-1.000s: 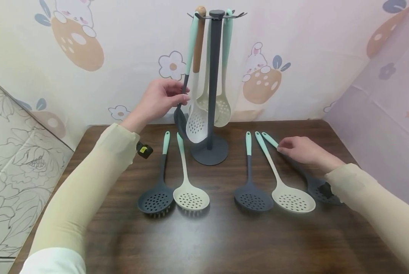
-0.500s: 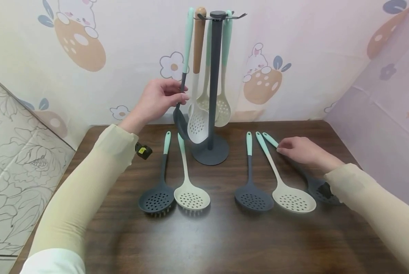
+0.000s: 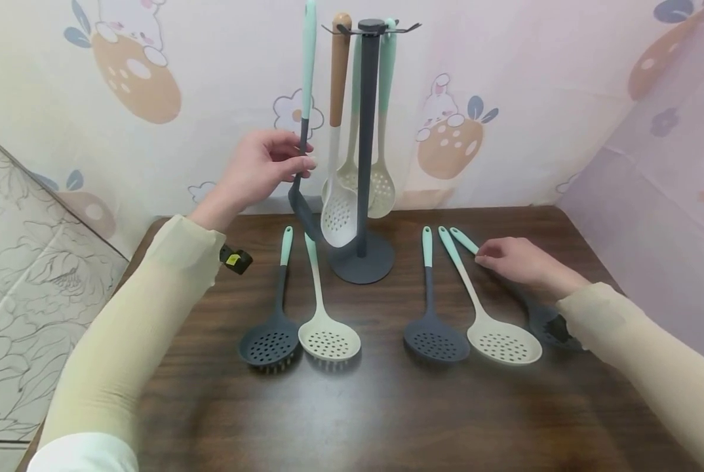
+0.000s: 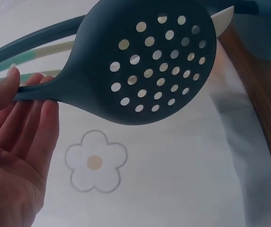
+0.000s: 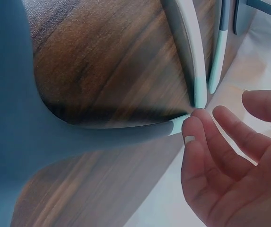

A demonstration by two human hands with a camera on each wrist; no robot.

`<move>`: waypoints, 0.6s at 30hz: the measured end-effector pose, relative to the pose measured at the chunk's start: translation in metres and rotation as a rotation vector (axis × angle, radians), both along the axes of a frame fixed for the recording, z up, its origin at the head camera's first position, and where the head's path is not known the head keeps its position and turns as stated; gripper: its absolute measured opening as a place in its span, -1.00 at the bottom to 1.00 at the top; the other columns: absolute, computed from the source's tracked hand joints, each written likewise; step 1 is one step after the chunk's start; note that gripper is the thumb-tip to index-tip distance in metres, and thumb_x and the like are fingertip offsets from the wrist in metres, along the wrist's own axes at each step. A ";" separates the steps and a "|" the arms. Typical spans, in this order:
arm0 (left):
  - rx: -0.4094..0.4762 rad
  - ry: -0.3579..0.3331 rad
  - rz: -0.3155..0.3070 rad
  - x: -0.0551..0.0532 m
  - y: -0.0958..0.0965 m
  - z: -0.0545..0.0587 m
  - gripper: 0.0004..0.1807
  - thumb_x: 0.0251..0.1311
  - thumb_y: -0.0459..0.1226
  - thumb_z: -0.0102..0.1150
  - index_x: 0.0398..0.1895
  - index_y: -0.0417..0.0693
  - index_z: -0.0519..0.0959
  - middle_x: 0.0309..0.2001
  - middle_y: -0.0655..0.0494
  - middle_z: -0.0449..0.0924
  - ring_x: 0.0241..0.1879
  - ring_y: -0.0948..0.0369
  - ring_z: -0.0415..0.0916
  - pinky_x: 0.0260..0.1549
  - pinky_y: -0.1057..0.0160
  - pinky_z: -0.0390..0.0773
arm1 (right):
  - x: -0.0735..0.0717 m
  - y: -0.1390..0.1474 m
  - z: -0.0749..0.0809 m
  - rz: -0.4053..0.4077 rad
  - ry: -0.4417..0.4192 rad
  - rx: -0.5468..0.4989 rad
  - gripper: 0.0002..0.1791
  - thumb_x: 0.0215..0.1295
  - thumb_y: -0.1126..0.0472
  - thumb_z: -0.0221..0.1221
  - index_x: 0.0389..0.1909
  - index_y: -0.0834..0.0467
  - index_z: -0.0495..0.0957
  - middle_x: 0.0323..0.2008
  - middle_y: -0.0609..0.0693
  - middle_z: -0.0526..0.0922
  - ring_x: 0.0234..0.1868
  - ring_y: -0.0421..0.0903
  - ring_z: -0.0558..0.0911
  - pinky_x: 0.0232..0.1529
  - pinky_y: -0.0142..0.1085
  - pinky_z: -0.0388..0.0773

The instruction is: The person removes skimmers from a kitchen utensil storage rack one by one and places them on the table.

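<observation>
In the head view my left hand [image 3: 266, 164] pinches the dark neck of a mint-handled skimmer [image 3: 306, 72] between thumb and fingers, its handle rising beside the rack. The left wrist view shows this skimmer's round, perforated head [image 4: 144, 61] close up. The grey utensil rack [image 3: 368, 137] still carries a white slotted spoon [image 3: 339, 213] with a brown handle and two cream skimmers [image 3: 381, 187]. At right, my right hand [image 3: 520, 262] has thumb and fingertips together on the handle of a dark skimmer [image 5: 126, 135] lying on the table; part of that handle is hidden behind the fingers.
On the brown table [image 3: 352, 419] lie a dark skimmer [image 3: 269, 342] and a cream skimmer [image 3: 328, 337] left of centre. Another dark skimmer [image 3: 436, 337] and cream skimmer [image 3: 504, 341] lie to the right. A patterned curtain [image 3: 222, 78] hangs behind the rack.
The left hand has drawn its dark skimmer up and to the left; the handle's top has come away from the rack's hook. The right hand stays on its handle.
</observation>
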State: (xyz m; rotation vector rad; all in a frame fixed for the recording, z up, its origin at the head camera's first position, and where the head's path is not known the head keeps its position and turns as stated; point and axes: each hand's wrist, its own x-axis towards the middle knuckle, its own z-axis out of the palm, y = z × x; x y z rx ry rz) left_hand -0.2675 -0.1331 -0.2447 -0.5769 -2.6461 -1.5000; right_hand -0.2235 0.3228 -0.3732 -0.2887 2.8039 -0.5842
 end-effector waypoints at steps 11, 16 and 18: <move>0.023 0.018 0.048 0.011 -0.039 -0.003 -0.65 0.23 -0.19 0.37 0.00 -0.20 0.66 -0.25 0.05 0.75 -0.26 0.22 0.72 -0.24 0.30 0.64 | 0.005 0.001 -0.003 -0.040 -0.066 -0.072 -0.67 0.44 0.13 0.15 0.05 0.28 0.57 -0.10 0.19 0.63 -0.15 0.07 0.54 -0.14 -0.07 0.47; -0.010 -0.014 0.037 0.016 -0.058 -0.013 -0.67 0.27 -0.22 0.33 0.01 -0.24 0.65 -0.26 0.01 0.75 -0.28 0.22 0.72 -0.26 0.34 0.64 | 0.007 0.002 -0.004 -0.041 -0.060 -0.080 -0.67 0.44 0.12 0.16 0.05 0.27 0.57 -0.11 0.18 0.63 -0.16 0.06 0.53 -0.16 -0.09 0.47; -0.048 -0.027 0.031 0.018 -0.066 -0.017 -0.68 0.29 -0.20 0.31 -0.01 -0.23 0.65 -0.24 -0.04 0.75 -0.28 0.21 0.72 -0.28 0.34 0.65 | 0.007 0.002 -0.005 -0.039 -0.054 -0.082 -0.68 0.44 0.13 0.16 0.04 0.27 0.58 -0.12 0.18 0.63 -0.17 0.06 0.53 -0.16 -0.08 0.47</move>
